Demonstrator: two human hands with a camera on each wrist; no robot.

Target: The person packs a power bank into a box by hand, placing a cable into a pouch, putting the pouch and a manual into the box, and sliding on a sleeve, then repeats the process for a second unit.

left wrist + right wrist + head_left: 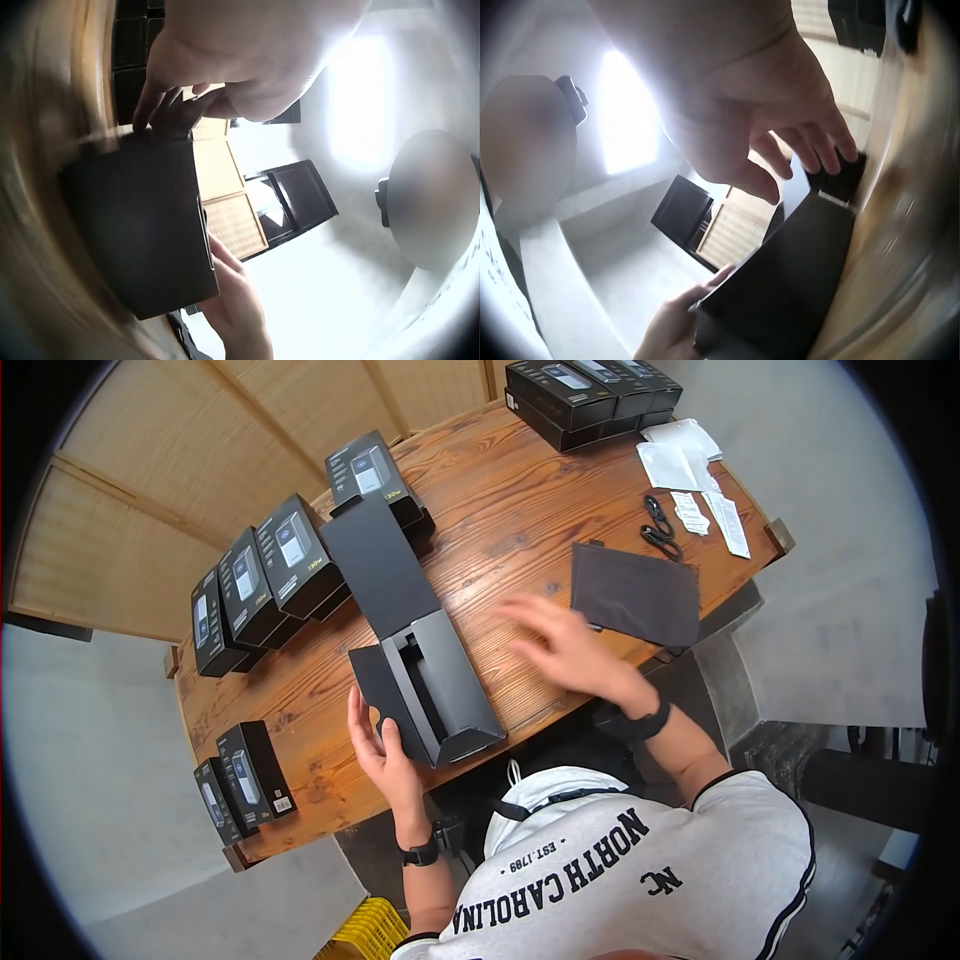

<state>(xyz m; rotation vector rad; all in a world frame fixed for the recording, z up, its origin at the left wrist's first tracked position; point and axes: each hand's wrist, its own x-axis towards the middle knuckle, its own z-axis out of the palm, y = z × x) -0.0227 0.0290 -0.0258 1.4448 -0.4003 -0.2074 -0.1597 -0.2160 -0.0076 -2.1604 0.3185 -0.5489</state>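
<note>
A black carton [458,678] lies on the wooden table with its long lid [383,565] folded back. A narrow slot runs down its inside, and a dark side flap [378,685] stands out on the left. My left hand [388,762] holds the carton's near left side, thumb and fingers at the flap. In the left wrist view the carton's dark wall [142,225] fills much of the lower left. My right hand [570,648], slightly blurred, hovers to the right of the carton with its fingers spread and nothing in them. A dark grey pouch [635,595] lies beyond that hand.
Several printed black boxes [290,550] stand along the table's left, with two more [250,780] at the near left. Others are stacked [590,400] at the far end. Black scissors or a coiled cable [660,530] and white papers [685,455] lie at the right.
</note>
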